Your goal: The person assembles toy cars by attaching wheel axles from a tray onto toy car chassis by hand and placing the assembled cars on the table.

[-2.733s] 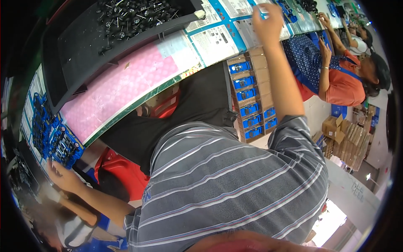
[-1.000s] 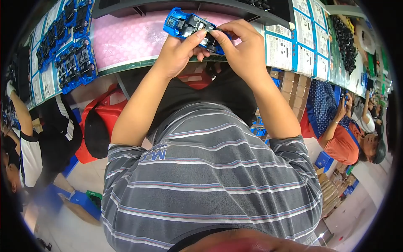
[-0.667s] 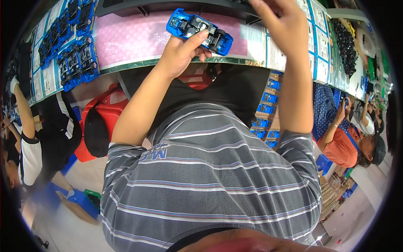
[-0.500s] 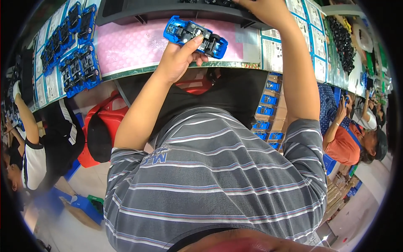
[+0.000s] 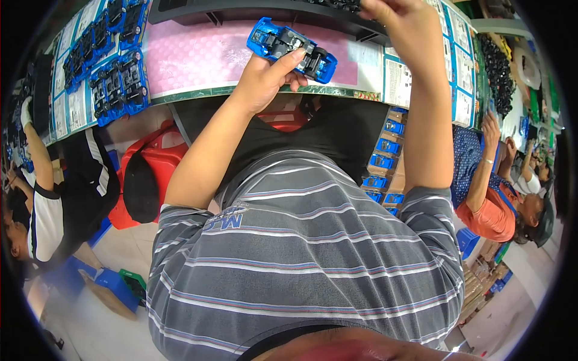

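Observation:
A blue toy car (image 5: pixel 278 43) lies wheels-up in my left hand (image 5: pixel 265 78), its black underside showing. My thumb presses on that underside while the fingers support the body from below. A black wheel is visible toward the car's right end. At the top edge, my right hand (image 5: pixel 398 19) hovers by the right end of a long black tray (image 5: pixel 241 13), with thumb and fingertips pinched together. Whatever sits between those fingertips is too small and dark to name. Small black parts (image 5: pixel 337 5) are heaped in the tray near this hand.
Several upturned blue toy cars (image 5: pixel 120 87) stand in rows at the left. Pink bubble wrap (image 5: pixel 192 60) covers the bench before me. A box of blue car bodies (image 5: pixel 382 161) sits below the bench edge. Black parts (image 5: pixel 498 72) are piled farther right. Co-workers sit at both sides.
My right hand has drawn back a little from the tray toward the right, its fingertips now pinched. The car stays in my left hand. The co-worker at right has raised a hand toward the bench.

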Available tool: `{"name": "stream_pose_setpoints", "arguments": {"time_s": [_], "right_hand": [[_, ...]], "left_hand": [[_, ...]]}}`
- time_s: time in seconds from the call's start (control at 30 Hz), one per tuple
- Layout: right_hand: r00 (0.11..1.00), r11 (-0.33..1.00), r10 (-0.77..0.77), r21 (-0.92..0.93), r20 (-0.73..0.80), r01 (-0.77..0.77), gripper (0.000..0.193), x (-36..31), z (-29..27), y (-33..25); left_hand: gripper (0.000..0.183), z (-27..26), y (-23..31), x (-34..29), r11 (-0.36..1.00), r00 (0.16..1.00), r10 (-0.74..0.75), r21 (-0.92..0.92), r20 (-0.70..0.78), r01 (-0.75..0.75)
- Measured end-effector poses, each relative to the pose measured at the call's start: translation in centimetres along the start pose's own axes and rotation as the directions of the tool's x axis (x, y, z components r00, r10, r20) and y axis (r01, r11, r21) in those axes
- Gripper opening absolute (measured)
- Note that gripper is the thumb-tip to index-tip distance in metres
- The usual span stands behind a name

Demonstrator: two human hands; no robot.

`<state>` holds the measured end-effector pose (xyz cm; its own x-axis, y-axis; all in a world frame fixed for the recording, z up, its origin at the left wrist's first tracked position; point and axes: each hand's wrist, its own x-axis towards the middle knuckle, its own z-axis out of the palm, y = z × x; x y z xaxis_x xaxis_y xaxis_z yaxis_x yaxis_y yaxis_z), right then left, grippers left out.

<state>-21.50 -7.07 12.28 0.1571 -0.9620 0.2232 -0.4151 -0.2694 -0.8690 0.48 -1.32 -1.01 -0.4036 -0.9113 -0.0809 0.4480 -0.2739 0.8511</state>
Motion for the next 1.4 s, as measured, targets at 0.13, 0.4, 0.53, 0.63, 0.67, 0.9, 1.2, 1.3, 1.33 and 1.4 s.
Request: {"name": "stream_pose_setpoints", "arguments": {"time_s": [0.13,0.4,0.53,0.63,0.67,0.9,1.2,1.3,1.33,1.4], "right_hand": [[0.985,0.993,-0.115,0.008,0.127,0.115,0.013,-3.7,4.0,-4.3],[0.945,0.921,-0.297,-0.219,0.136,0.321,0.042,-3.7,8.4,-2.1],[0.942,0.916,-0.236,-0.270,0.237,0.297,0.049,-3.9,7.5,-2.3],[0.965,0.942,-0.254,-0.208,0.065,0.262,0.052,-4.6,6.6,-0.8],[0.938,0.916,-0.337,-0.256,-0.080,0.308,0.046,-4.9,6.3,0.1],[0.970,0.943,-0.200,-0.241,0.140,0.230,0.057,-7.4,5.6,2.4],[0.953,0.927,-0.276,-0.225,0.127,0.299,0.056,-6.3,6.7,2.2],[0.962,0.957,-0.239,-0.137,0.135,0.257,0.051,-6.6,5.4,2.7],[0.971,0.958,-0.203,-0.178,0.124,0.223,0.047,-6.8,4.9,3.7],[0.967,0.823,-0.253,-0.524,0.009,0.220,0.033,-7.1,4.5,7.0]], "left_hand": [[0.027,-0.2,-0.2,-0.2,0.998,1.000,-0.012,0.054,-0.010,0.012],[0.016,-0.4,-1.1,-0.2,0.992,0.997,0.074,0.101,0.003,-0.074],[0.012,-0.7,-1.3,-0.2,0.964,0.996,0.082,0.256,-0.029,-0.072],[0.020,0.2,-0.6,-0.1,0.983,0.998,0.060,0.171,0.028,-0.064],[0.020,0.2,-0.4,-0.2,0.983,0.998,0.063,0.168,0.024,-0.066],[0.022,0.5,-0.1,0.1,0.999,0.998,0.053,0.002,-0.023,-0.053],[0.024,0.0,0.0,-1.1,0.988,0.988,0.125,0.104,-0.088,-0.116],[0.037,-1.1,0.2,-3.9,0.970,0.969,0.224,0.121,-0.108,-0.211],[0.049,-1.5,0.4,-5.3,0.970,0.957,0.242,0.053,-0.161,-0.236],[0.050,-1.7,1.4,-7.3,0.956,0.924,0.274,-0.026,-0.268,-0.291]]}}
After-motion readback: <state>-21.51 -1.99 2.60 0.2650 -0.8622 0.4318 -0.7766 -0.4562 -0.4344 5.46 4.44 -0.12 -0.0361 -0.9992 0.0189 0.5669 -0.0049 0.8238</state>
